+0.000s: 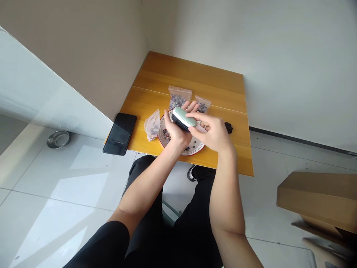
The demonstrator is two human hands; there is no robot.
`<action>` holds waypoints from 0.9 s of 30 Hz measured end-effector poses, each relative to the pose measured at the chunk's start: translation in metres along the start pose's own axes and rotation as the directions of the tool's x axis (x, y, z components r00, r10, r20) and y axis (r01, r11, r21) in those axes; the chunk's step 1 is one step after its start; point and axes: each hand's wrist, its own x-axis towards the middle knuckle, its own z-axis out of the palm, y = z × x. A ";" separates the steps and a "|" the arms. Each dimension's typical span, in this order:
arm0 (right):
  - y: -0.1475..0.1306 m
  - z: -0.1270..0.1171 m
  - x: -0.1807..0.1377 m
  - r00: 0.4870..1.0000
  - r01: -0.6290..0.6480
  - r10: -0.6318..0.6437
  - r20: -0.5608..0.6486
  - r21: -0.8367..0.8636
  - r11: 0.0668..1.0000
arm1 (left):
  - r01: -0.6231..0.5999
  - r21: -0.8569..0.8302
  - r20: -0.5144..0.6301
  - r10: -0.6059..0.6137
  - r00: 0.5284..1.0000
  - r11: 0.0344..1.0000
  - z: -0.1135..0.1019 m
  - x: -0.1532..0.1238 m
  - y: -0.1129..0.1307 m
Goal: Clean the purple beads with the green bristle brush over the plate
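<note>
- Cradling a green-backed brush [184, 118] in the left hand [178, 132].
- Pinching its end with the right hand [213, 132].
- Above a plate [196, 150] of beads, on a wooden table [195, 76].
- Phone [120, 133] at the table's left edge.

The brush [183, 117] is a small oblong one with rounded ends. Its back is a smooth pale green shell with a lighter, whitish edge, and under it there is a dense row of dark, nearly black bristles. It is not lying on anything: it is held in the air just above the plate [196, 150]. Its long side runs from the upper left to the lower right, a little tilted, with the green back turned up and the bristles turned down against the palm of the left hand [176, 131]. The left hand cups it from below, and the right hand [212, 132] grips its right end with the fingertips
</note>
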 end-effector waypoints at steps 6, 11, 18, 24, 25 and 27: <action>0.004 -0.002 0.000 0.998 -0.031 0.030 -0.047 -0.023 0.999 | -0.009 0.005 -0.030 0.009 1.000 1.000 0.001 -0.002 0.003; 0.004 -0.005 -0.002 0.995 -0.088 0.086 0.049 0.047 0.995 | -0.020 0.004 -0.028 0.020 0.999 1.000 0.003 0.001 0.002; 0.009 -0.003 0.000 0.996 -0.093 0.093 -0.002 0.046 0.995 | -0.007 0.044 -0.030 0.008 1.000 0.999 0.005 -0.002 0.003; 0.010 -0.004 -0.002 0.989 -0.133 0.123 0.076 0.141 0.981 | -0.030 0.061 -0.044 0.033 0.999 0.998 0.004 -0.002 0.002; 0.009 -0.003 -0.002 0.991 -0.126 0.118 0.064 0.132 0.983 | -0.021 0.065 -0.057 0.024 0.998 0.998 0.005 -0.002 0.000; 0.008 -0.001 0.000 0.994 -0.110 0.108 0.026 0.099 0.989 | -0.001 0.069 -0.071 0.006 0.997 0.998 0.006 -0.003 -0.001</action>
